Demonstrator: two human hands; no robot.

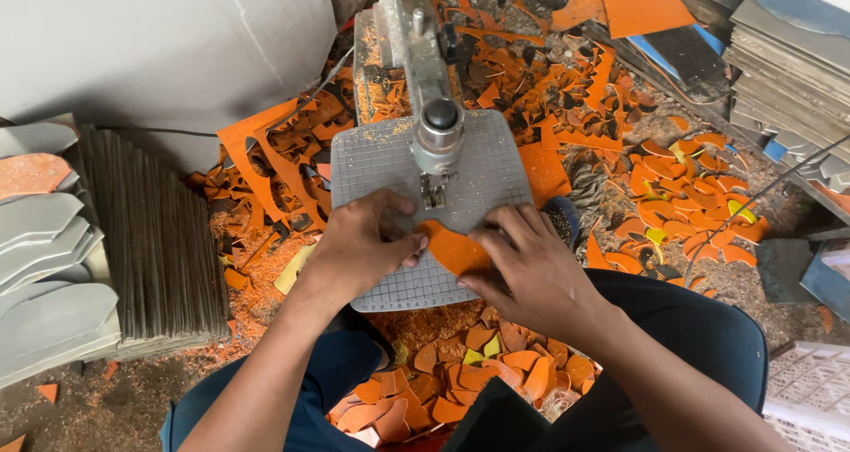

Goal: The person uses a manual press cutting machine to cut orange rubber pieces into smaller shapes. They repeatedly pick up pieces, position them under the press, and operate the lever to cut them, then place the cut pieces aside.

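Note:
An orange curved flat piece (452,247) lies on the grey gridded table (372,164) of a small saw machine (436,120), right below its blade. My left hand (359,244) presses on the piece's left end, fingers spread over the table. My right hand (522,262) pinches and holds down its right end. Both forearms reach in from the bottom of the view, over my dark trousers.
Orange offcuts (478,381) pile on the floor between my knees. More orange scraps and cut shapes (691,195) cover the ground around the machine. Stacked grey sheets (53,266) stand at the left, and more sheets (788,62) at the upper right. A white crate (810,394) sits at bottom right.

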